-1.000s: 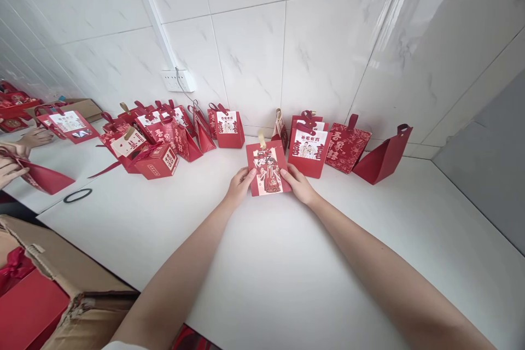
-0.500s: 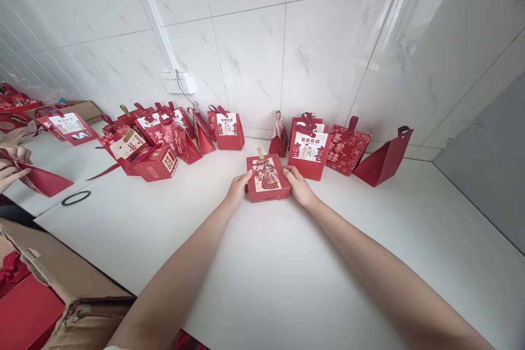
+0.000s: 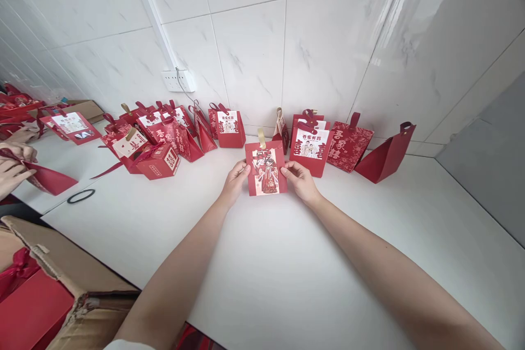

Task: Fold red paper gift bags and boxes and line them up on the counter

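Note:
A red gift box (image 3: 267,170) with a printed robed figure on its front and a gold ribbon loop on top stands between my hands. My left hand (image 3: 237,179) grips its left edge, thumb on the front. On the opposite edge, my right hand (image 3: 301,179) has its thumb on the front too; the other fingers are partly hidden behind. Just behind it to the right is a red gift box with a white label (image 3: 310,150). Another labelled red box (image 3: 231,128) stands behind to the left.
Several red gift boxes (image 3: 159,159) cluster at left; a patterned one (image 3: 348,145) and a plain wedge-shaped one (image 3: 385,153) stand right. A black ring (image 3: 81,196) lies on the white table (image 3: 262,279). Left are a cardboard carton (image 3: 53,262) and another person's hands (image 3: 14,169).
The box in my hands has gone from tilted back to more upright, so its front faces me more squarely. Both hands still grip its sides.

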### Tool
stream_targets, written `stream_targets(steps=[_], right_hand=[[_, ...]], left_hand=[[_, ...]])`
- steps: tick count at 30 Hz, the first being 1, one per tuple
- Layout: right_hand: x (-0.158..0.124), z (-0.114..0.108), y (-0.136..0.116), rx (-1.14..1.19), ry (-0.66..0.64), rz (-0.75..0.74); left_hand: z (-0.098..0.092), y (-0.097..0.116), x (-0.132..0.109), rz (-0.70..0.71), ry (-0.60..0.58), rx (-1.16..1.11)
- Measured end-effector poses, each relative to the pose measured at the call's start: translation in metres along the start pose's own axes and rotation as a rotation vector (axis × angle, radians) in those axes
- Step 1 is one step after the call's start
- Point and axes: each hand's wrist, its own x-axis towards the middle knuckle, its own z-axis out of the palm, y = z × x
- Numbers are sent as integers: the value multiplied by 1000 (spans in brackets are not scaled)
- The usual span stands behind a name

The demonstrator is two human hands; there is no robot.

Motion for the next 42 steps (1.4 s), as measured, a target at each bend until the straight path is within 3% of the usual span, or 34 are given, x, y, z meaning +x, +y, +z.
stream_targets(steps=[4, 10, 16, 21, 29, 39, 40, 42], right_hand=[[3, -6, 2, 57, 11, 8], [6, -20, 4, 115, -92, 113], [4, -27, 2, 91, -149, 177], [2, -26, -2, 78, -215, 173], [1, -26, -2, 56, -201, 172], [2, -25, 1, 73, -174, 166], [2, -24, 1, 61, -165, 148], [1, -22, 0, 7, -131, 105]], left_hand=[[-5, 2, 3, 15, -16, 22], [-21, -6, 4, -163, -157, 31], [-26, -7, 4, -181, -170, 53], [-27, -9, 4, -169, -146, 66], [-27, -21, 3, -198, -146, 45], [-25, -19, 3, -189, -159, 53], [-24, -21, 4, -180, -139, 65], [-23, -28, 6, -156, 12, 145]])
